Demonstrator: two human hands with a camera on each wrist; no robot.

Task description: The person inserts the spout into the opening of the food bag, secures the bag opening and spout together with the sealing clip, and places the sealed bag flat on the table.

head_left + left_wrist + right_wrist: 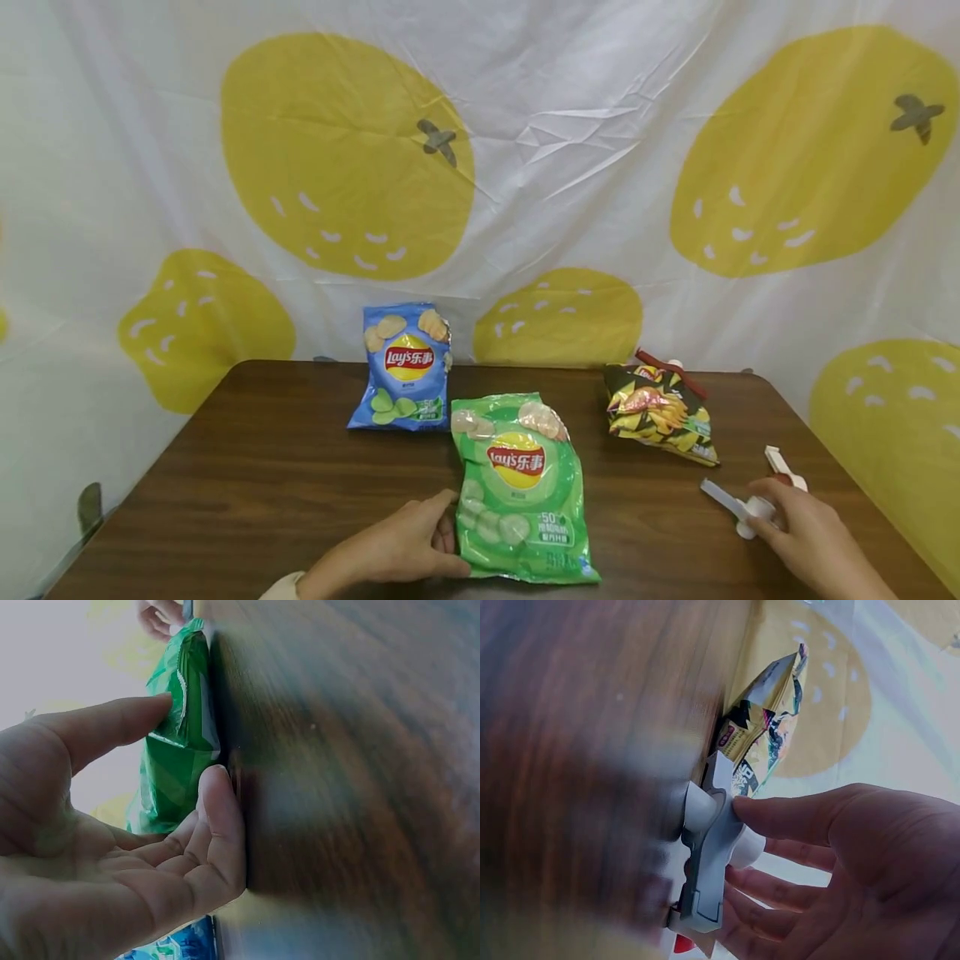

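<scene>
A green bag of chips lies at the front middle of the table. At its left edge is my left hand, thumb touching the bag near its lower corner and the other fingers loosely bent along its side. On the right, my right hand pinches a white bag clip with a round cap. The right wrist view shows the thumb on the clip and fingers on its other side. Right behind that hand lies another white clip with a red part.
A blue bag of chips lies at the back left of the brown table. At the back right is a black and yellow bag of chips with a dark red clip across its top. A lemon-print cloth hangs behind.
</scene>
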